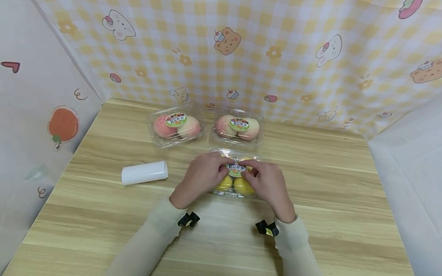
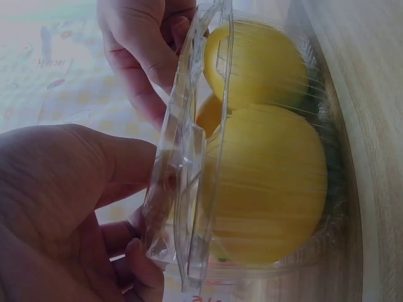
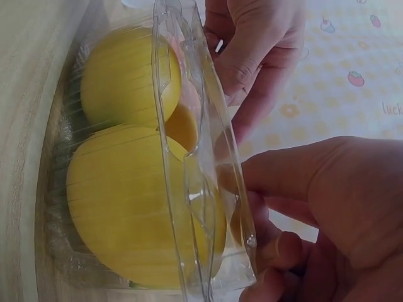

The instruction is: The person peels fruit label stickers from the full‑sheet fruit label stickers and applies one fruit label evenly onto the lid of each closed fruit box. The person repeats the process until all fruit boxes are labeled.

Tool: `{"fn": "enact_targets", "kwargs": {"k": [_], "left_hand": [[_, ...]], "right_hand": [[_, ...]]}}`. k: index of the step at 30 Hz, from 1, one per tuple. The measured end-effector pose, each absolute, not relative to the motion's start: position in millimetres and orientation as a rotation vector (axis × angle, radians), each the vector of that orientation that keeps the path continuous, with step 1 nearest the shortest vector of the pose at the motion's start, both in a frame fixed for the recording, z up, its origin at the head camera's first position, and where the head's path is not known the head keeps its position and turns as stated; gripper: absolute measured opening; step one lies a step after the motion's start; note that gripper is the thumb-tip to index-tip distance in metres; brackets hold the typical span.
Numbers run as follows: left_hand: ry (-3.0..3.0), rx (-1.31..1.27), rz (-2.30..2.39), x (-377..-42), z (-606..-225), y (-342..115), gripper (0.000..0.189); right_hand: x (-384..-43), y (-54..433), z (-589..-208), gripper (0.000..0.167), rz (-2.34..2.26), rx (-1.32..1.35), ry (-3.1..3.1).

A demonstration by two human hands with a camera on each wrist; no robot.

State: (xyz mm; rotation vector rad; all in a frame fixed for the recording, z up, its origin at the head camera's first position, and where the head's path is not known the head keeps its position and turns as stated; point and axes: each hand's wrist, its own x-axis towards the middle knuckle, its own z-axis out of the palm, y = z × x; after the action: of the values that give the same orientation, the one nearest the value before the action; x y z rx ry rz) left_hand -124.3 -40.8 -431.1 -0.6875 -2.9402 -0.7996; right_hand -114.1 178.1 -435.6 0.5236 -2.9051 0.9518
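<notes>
A clear plastic clamshell box [image 1: 217, 192] of yellow round fruit [image 2: 271, 182] sits on the table between the two hands. On its lid lies an oval printed sticker [image 1: 236, 169]. The left hand [image 1: 204, 171] touches the sticker's left side with thumb and forefinger. From the right, the right hand [image 1: 268, 180] meets the sticker likewise, the two forefingers close together at its upper edge. In the right wrist view, the right thumb [image 3: 277, 173] rests on the lid and the other fingers bend loosely beside it. The undersides of the fingertips are hidden.
Behind stand two clear boxes of pink-and-cream peach-like fruit, a left one [image 1: 177, 126] and a right one [image 1: 238, 127], each with a similar sticker. A white roll [image 1: 144, 173] lies left of the left hand. A checked curtain [image 1: 248, 71] hangs along the table's back edge.
</notes>
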Motion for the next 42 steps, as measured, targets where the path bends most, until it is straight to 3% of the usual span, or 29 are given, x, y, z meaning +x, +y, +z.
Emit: {"fn": "enact_targets", "kwargs": {"k": [17,36,42], "left_hand": [[-2.963,-0.740,-0.803,-123,-428,-42,0.034],[-3.070,-0.451,-1.019,-137,-420,-84,0.020],[-3.103,-0.395,-1.114,-142,-416,-107,0.018]], "right_hand": [[-114,181,-432,0.023,0.975,0.608,-2.933],[-117,210,-426,0.005,1.119,0.372,-2.963],[-120,226,-423,0.006,1.138,0.344,-2.942]]}}
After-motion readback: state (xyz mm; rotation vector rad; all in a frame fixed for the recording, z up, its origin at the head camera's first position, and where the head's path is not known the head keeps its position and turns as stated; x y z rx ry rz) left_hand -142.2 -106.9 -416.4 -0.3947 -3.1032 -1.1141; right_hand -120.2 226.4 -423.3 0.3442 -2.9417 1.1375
